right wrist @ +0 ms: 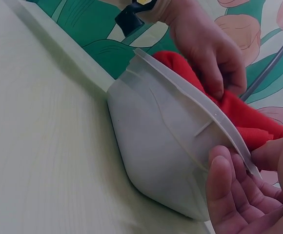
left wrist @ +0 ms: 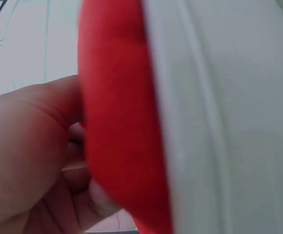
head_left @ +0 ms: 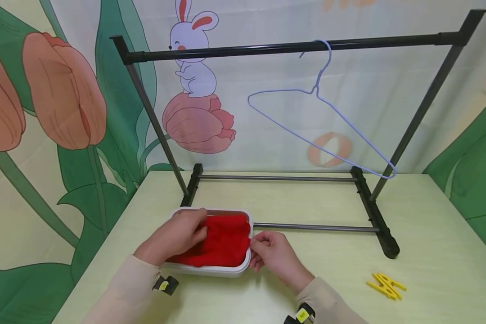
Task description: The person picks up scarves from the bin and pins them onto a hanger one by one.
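A folded red cloth [head_left: 227, 240] fills a white plastic tub [head_left: 236, 271] on the table. My left hand [head_left: 180, 236] reaches over the tub's left side, its thumb and curled fingers pinching the cloth. In the left wrist view, the red fabric [left wrist: 119, 117] hides some of those fingertips. At the tub's right end, my right hand [head_left: 276, 256] pinches the rim, thumb on top at the cloth's edge and fingers against the outer wall. The right wrist view shows the tub's side [right wrist: 156, 131] and both hands.
Behind the tub stands a black rack [head_left: 235, 51], its base on the table [head_left: 308, 202]. A lilac wire hanger [head_left: 293, 130] hangs from the top bar. Yellow clothespins [head_left: 386, 286] lie at the right front. A printed curtain [head_left: 267, 22] hangs behind.
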Tool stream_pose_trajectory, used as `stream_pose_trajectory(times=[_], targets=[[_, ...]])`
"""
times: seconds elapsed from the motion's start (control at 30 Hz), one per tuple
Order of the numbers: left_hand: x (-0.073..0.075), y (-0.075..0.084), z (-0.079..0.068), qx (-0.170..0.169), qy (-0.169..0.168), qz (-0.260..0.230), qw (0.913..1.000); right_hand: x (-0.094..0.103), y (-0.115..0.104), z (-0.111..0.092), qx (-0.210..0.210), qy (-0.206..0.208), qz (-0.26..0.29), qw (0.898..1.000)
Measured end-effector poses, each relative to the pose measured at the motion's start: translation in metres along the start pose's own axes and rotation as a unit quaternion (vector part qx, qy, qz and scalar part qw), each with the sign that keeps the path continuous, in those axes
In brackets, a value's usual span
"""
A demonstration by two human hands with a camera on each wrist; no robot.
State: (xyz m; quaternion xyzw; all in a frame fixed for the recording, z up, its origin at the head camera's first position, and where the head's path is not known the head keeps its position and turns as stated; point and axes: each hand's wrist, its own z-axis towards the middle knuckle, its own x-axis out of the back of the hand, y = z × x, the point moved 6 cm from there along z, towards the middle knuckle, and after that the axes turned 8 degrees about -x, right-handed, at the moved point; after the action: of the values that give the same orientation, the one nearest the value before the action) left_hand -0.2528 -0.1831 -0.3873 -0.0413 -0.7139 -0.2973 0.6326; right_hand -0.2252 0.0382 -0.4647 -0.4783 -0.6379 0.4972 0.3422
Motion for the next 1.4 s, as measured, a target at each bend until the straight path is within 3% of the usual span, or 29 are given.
stream_pose_trajectory(times=[0.3, 0.5, 0.77, 1.07, 1.23, 1.4], targets=[[0.027, 0.008, -0.016, 0.005, 0.088, -0.032, 0.9956, 0.000, 0.002, 0.002, 0.002, -0.007, 0.003, 1.000], [0.046, 0.016, -0.028, -0.018, 0.166, -0.052, 0.9846, 0.000, 0.003, 0.003, 0.003, -0.008, 0.003, 1.000], [0.068, 0.026, -0.039, -0.024, 0.264, -0.104, 0.9586, 0.000, 0.002, 0.001, 0.011, -0.012, 0.008, 1.000], [0.095, 0.038, -0.046, -0.067, 0.375, -0.149, 0.9125, 0.000, 0.002, 0.001, 0.004, -0.010, 0.012, 1.000], [0.110, 0.046, -0.045, -0.100, 0.411, -0.176, 0.8890, 0.000, 0.002, 0.002, -0.001, -0.009, 0.005, 1.000], [0.120, 0.051, -0.042, -0.119, 0.430, -0.188, 0.8748, 0.007, 0.000, -0.004, -0.004, -0.003, -0.024, 1.000]])
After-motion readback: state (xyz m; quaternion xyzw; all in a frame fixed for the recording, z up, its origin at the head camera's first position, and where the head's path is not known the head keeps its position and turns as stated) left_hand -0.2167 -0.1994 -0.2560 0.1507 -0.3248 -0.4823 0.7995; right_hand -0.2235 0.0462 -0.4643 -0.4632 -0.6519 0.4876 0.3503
